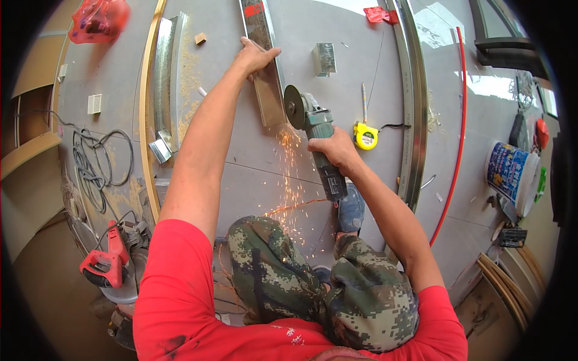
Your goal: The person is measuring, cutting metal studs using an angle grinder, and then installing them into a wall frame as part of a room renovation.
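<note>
Grey tiled floor [253, 180] underfoot, sawdust scattered about, and sparks are flying! Right hand [333, 148] is wrapped tight around the green angle grinder [316, 135], its disc biting the edge of a metal channel strip [268, 78] lying flat on the floor. Left hand [256, 57] presses down on that strip, fingers spread flat. Yellow tape measure [365, 136] sits just beside the grinder; red power saw [105, 262] well apart, lower left.

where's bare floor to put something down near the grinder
Free: the grey floor between the small metal box and the long curved rail, above the yellow tape measure. Crowded: around the metal strip under the left hand, and below the angle grinder in the right hand, where sparks fall.
</note>
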The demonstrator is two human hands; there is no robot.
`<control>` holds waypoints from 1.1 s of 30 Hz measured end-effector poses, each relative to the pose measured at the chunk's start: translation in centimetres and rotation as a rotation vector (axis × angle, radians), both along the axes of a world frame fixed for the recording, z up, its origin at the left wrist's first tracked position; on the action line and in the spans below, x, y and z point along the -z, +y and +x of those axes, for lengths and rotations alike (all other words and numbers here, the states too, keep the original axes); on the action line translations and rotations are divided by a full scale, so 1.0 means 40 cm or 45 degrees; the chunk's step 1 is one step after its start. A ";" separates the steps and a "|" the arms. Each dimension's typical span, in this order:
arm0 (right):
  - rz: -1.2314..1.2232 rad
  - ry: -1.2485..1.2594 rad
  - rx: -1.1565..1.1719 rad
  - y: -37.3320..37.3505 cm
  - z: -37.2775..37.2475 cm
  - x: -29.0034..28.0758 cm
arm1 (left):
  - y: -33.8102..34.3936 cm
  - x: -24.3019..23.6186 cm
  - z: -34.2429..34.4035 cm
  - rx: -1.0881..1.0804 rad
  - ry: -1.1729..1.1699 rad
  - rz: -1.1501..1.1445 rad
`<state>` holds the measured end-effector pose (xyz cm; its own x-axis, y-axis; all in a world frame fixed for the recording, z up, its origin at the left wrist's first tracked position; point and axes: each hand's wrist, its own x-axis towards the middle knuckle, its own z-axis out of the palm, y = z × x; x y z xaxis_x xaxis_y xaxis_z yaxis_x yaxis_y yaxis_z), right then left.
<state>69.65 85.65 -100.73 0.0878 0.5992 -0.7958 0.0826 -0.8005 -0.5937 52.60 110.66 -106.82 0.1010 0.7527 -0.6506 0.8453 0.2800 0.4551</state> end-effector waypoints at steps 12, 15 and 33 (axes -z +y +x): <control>-0.001 0.018 0.029 0.020 -0.007 0.017 | 0.009 -0.003 -0.004 0.008 0.009 0.000; 0.005 -0.009 -0.002 0.024 -0.006 0.009 | 0.010 0.004 -0.004 0.004 0.009 0.006; 0.017 0.422 0.671 -0.038 0.173 -0.030 | -0.004 0.015 0.051 -0.082 0.075 0.018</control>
<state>76.57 84.11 -99.52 0.1242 0.5524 -0.8243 -0.5119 -0.6760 -0.5302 54.65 110.49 -107.41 0.0138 0.7656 -0.6432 0.8512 0.3286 0.4094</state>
